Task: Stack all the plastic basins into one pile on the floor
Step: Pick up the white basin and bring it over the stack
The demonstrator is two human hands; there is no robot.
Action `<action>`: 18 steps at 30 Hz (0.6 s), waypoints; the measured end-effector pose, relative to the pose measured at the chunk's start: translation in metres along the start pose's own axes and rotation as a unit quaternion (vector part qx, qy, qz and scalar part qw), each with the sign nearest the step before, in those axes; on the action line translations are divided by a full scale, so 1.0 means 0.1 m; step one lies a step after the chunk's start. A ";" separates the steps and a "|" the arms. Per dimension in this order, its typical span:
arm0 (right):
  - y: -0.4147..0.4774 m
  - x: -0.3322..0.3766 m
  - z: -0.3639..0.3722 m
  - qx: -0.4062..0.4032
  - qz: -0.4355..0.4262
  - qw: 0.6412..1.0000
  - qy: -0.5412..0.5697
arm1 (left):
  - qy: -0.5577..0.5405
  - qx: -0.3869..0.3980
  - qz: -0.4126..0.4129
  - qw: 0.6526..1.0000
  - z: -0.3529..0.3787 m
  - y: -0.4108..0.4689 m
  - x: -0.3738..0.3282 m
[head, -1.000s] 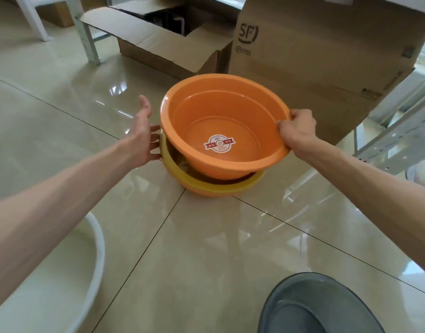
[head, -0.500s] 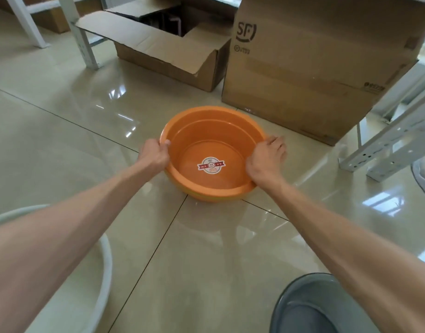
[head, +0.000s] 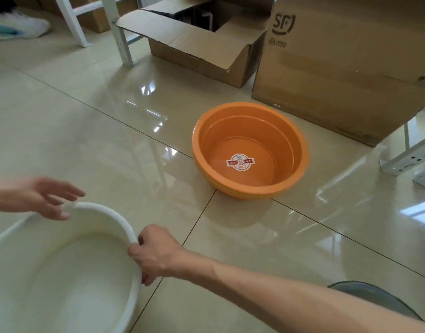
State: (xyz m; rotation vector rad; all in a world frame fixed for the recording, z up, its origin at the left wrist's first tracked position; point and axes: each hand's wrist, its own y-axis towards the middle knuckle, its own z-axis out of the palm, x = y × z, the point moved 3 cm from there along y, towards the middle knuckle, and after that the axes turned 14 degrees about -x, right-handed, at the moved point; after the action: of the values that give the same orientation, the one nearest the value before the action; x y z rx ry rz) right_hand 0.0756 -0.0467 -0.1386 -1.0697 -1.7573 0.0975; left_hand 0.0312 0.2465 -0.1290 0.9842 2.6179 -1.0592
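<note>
An orange basin (head: 251, 150) with a round sticker inside sits on the tiled floor at the centre right, nested in a yellowish basin whose edge barely shows beneath it. A white basin (head: 62, 265) lies at the lower left. My right hand (head: 156, 254) grips the white basin's right rim. My left hand (head: 42, 197) hovers over its far rim with fingers spread, just touching it. A grey basin (head: 372, 299) peeks in at the lower right, partly behind my right forearm.
An open cardboard box (head: 201, 46) and a tall closed carton (head: 346, 61) stand behind the orange basin. White metal frame legs (head: 120, 32) rise at the back left, more white framing (head: 408, 159) at the right. A white bag (head: 17, 26) lies far left.
Both hands set the orange basin down into the yellowish one, let go, and moved down-left to the white basin. My right hand now grips its rim.
</note>
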 end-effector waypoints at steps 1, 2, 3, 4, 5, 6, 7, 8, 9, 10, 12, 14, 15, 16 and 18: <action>0.03 0.02 -0.01 -0.007 -0.008 1.000 -0.004 | 0.007 -0.003 -0.011 1.000 0.00 -0.02 0.08; 0.06 0.06 -0.05 -0.028 -0.022 0.999 -0.015 | 0.015 -0.011 -0.015 1.000 -0.01 -0.05 0.11; 0.11 0.08 -0.11 -0.058 -0.037 0.997 -0.033 | 0.016 -0.029 -0.017 0.999 0.00 -0.06 0.13; 0.19 0.08 -0.19 -0.093 -0.051 0.993 -0.054 | 0.023 -0.070 -0.010 0.997 0.01 -0.05 0.12; 0.27 0.06 -0.28 -0.130 -0.063 0.987 -0.068 | 0.025 -0.118 -0.003 0.993 0.03 -0.01 0.09; 0.36 0.05 -0.40 -0.167 -0.066 0.981 -0.075 | 0.025 -0.165 0.001 0.986 0.07 0.02 0.03; 0.45 0.02 -0.54 -0.204 -0.057 0.975 -0.069 | 0.033 -0.213 0.004 0.977 0.12 0.05 -0.04; 0.50 0.00 -0.71 -0.239 -0.041 0.969 -0.056 | 0.046 -0.261 0.010 0.964 0.16 0.09 -0.12; 0.53 -0.02 -0.87 -0.272 -0.027 0.961 -0.047 | 0.053 -0.298 0.012 0.953 0.21 0.13 -0.19; 0.51 -0.04 -1.00 -0.292 -0.014 0.956 -0.039 | 0.046 -0.321 0.000 0.946 0.28 0.18 -0.25; 0.42 -0.14 -1.07 -0.285 0.023 0.958 -0.027 | 0.022 -0.348 -0.035 0.937 0.36 0.24 -0.38; 0.27 -0.33 -0.89 -0.239 0.078 0.968 -0.004 | -0.006 -0.353 -0.063 0.933 0.37 0.25 -0.45; 0.21 -0.41 -0.78 -0.222 0.090 0.971 0.011 | -0.029 -0.349 -0.080 0.933 0.37 0.25 -0.45; 0.16 -0.46 -0.69 -0.216 0.095 0.971 0.030 | -0.050 -0.346 -0.086 0.933 0.41 0.25 -0.41; 0.17 -0.46 -0.63 -0.231 0.084 0.968 0.049 | -0.091 -0.335 -0.084 0.934 0.47 0.22 -0.37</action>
State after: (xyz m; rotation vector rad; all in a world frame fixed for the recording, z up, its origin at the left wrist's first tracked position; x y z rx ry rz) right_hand 0.1391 -0.0941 -0.1507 -1.5308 -1.6356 -0.2698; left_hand 0.0690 0.2081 -0.1630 0.4833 2.6251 -0.2028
